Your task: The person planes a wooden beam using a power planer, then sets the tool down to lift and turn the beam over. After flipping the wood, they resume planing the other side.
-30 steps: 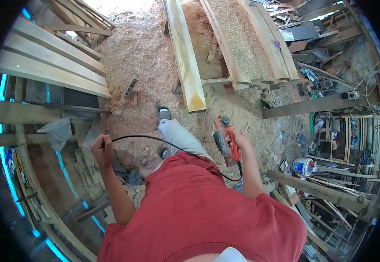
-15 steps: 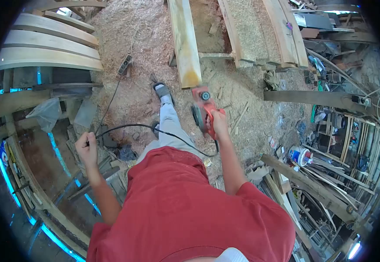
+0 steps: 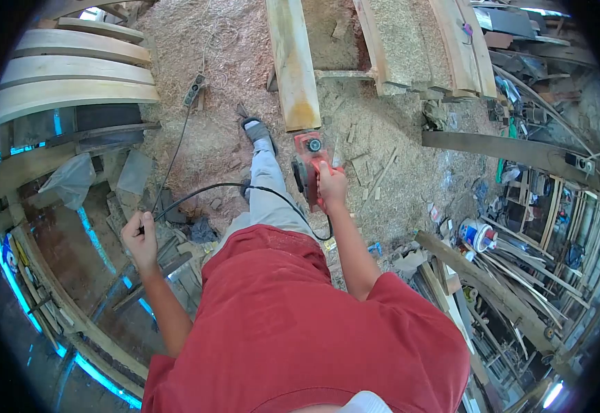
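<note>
My right hand (image 3: 332, 184) is wrapped round the handle of a red electric planer (image 3: 309, 160), whose front lies at the near end of a long wooden plank (image 3: 293, 65). Whether the planer touches the plank cannot be made out. My left hand (image 3: 139, 234) is closed on the black power cord (image 3: 225, 184), off to the left at waist height. From there the cord arcs across my legs to the back of the planer. The plank has a darker yellow-brown patch at its near end.
Curved boards (image 3: 79, 69) are stacked at the upper left. Shavings-covered planks (image 3: 410, 48) lie at the upper right. A power strip (image 3: 193, 89) rests on the floor. A beam (image 3: 507, 151), a white bucket (image 3: 476, 235) and scrap wood (image 3: 520, 282) are at the right.
The planer and my right hand have moved slightly left, and the planer is turned more upright in view. My left hand still holds the cord. The view has shifted a little.
</note>
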The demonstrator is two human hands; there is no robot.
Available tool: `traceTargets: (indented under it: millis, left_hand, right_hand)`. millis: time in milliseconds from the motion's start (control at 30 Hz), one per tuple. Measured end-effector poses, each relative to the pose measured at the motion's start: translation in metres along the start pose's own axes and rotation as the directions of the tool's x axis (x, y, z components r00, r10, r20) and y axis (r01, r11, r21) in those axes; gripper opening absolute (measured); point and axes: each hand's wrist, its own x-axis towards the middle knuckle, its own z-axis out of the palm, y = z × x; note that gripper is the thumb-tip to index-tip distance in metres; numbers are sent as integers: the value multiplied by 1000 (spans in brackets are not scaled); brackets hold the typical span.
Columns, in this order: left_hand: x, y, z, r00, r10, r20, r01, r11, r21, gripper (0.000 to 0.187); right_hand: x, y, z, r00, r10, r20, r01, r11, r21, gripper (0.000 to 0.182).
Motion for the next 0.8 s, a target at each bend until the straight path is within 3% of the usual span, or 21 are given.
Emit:
traceTargets:
  millis: [167,267,333,567,667,733,800]
  left_hand:
    - [6,-7,0,999,-16,29,15,1000,19,43]
    - [10,-6,5,999,8,35,-9,999,34,43]
    - [13,-8,5,1000,1,30,-1,1000,18,43]
    - [23,-9,12,999,-23,48,21,998,52,41]
    - [29,-8,15,998,-22,55,17,997,75,40]
    - [33,-8,16,998,-22,58,18,997,78,40]
    - [36,-9,17,999,-2,51,-3,996,93,40]
  right_hand:
    - [16,6,9,999,-51,-7,51,997,62,49]
    - [21,2,11,997,-70,-21,71,997,38,49]
    - [19,-9,9,1000,-22,-11,20,993,-114,58]
    - [27,1,17,1000,-2,-31,-1,995,-104,59]
    - [37,9,26,991,-102,-86,95,992,-77,52]
    - [38,4,28,970,-204,-131,176,964,-199,54]
    - [41,0,32,977,-166,-131,143,975,-172,54]
